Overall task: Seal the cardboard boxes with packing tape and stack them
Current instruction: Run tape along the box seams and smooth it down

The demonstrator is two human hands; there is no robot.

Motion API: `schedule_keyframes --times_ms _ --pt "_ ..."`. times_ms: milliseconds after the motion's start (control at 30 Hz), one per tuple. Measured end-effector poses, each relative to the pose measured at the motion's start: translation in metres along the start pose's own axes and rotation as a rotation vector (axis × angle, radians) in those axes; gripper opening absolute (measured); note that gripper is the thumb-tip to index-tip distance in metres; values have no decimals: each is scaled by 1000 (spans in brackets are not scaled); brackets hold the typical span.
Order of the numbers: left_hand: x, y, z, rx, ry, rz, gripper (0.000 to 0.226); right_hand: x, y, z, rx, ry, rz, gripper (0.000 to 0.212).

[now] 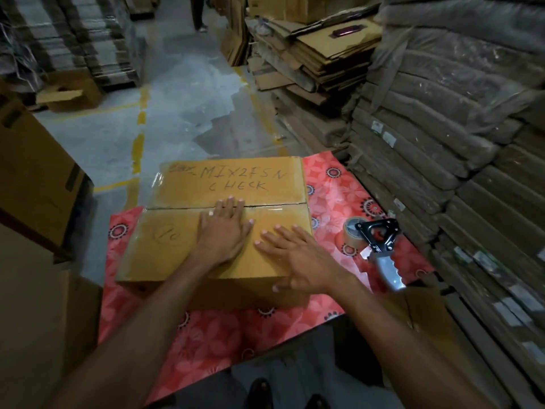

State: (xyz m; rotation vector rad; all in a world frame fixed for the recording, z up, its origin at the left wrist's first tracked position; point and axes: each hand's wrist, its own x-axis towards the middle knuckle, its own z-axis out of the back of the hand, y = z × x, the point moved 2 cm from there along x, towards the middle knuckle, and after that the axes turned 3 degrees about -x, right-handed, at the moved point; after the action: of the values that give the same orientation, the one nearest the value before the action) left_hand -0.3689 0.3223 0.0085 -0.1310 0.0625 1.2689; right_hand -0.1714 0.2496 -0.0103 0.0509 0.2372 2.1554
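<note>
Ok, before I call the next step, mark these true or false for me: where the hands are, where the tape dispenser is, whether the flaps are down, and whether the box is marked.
1. The left hand and right hand both lie flat on top of the box. True.
2. The right hand holds the tape dispenser. False: it lies on the red patterned cloth to the right of the box, and neither hand touches it.
3. The box flaps stand open. False: they are folded down and meet at a centre seam.
4. The far flap bears handwriting. True.
</note>
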Motion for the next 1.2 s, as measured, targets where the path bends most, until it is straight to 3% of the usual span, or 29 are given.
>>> schedule_keyframes --times_ms 133,200,300,367,433,533,600,700,767,867,933,1033,1167,1200 --pt "-16 -53 -5 -39 47 213 81 -29 -32 11 63 7 4 99" --pt "-14 -71 -13 -51 18 157 79 -50 -48 14 197 -30 -74 88" --pt "1 -82 -23 -64 -11 -50 74 -82 -74 20 921 -369 -239 47" --pt "12 -88 -22 -100 3 -134 74 -97 -104 8 1020 -596 -637 32" --pt "23 -98 -21 -105 26 -185 76 -110 -134 -18 796 -518 -1021 37" --pt "37 -114 -19 -104 39 -176 78 -124 -169 -70 587 -83 -1236 55" --pt "40 -121 -21 -100 18 -151 78 -124 -180 -92 573 44 -1241 64" --pt "41 -127 -24 -94 -10 -143 78 -116 -184 -97 499 55 -1252 30" --pt "41 -131 -25 -93 -24 -138 78 -110 -189 -99 473 72 -1273 20" --pt "44 -136 -25 -102 -35 -133 77 -107 -195 -103 541 69 -1284 36" --pt "47 -140 -25 -105 -31 -129 78 -110 -199 -96 608 -34 -1327 45" --pt "52 -149 -26 -115 -60 -123 78 -105 -212 -70 851 -255 -1388 40" --pt "59 -167 -24 -132 -53 -142 79 -77 -210 -10 1367 -466 -1212 7" --pt "63 -167 -21 -145 -69 -174 79 -70 -205 8 1457 -486 -1149 7"
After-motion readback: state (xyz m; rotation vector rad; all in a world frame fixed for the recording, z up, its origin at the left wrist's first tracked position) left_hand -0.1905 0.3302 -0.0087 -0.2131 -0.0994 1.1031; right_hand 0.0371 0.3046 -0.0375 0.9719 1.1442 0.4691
